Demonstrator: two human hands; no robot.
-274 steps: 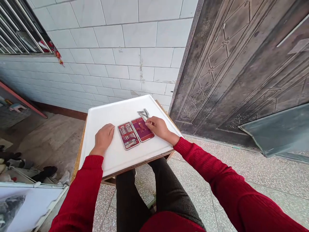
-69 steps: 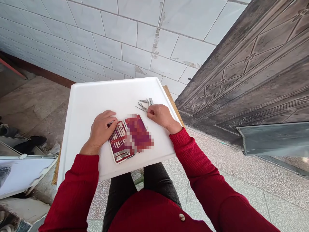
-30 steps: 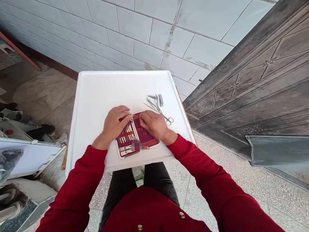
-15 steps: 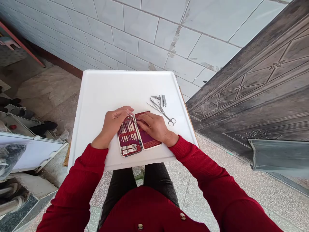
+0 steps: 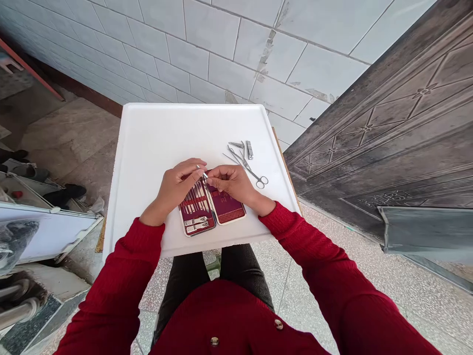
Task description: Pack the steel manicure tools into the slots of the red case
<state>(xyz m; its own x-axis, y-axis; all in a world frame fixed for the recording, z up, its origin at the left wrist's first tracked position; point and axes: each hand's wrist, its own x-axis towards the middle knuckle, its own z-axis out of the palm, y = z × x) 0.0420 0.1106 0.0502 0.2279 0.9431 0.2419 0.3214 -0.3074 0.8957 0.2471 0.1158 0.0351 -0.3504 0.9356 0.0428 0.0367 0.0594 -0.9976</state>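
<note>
Sitting at the big white tray (image 5: 155,148) on the small table, I have both hands over it, close to its edge at 6 o'clock. The red case (image 5: 212,209) lies open and flat there, like a book, right under my hands. Its left half holds a row of thin shiny tools tucked under a red strap, with two flatter tools below them. Its right half looks nearly bare; my hand hides the top of it, so I cannot tell what sits there. My left hand (image 5: 173,190) is curled, and its finger and thumb pinch one thin metal tool (image 5: 204,174) near the top of the case. My right hand (image 5: 232,183) is curled too, and its fingertips meet that same tool from the other side. I think the good way is to keep the pinch soft, hold the tool by its middle, and keep the pointy end away from my fingers. I would also keep the case flat so the other tools do not slip out of the strap. At 2 o'clock from the case, apart from it, a little pile of loose tools rests on the tray: small scissors (image 5: 254,175), a nail clipper (image 5: 249,149) and a few thin picks.
</note>
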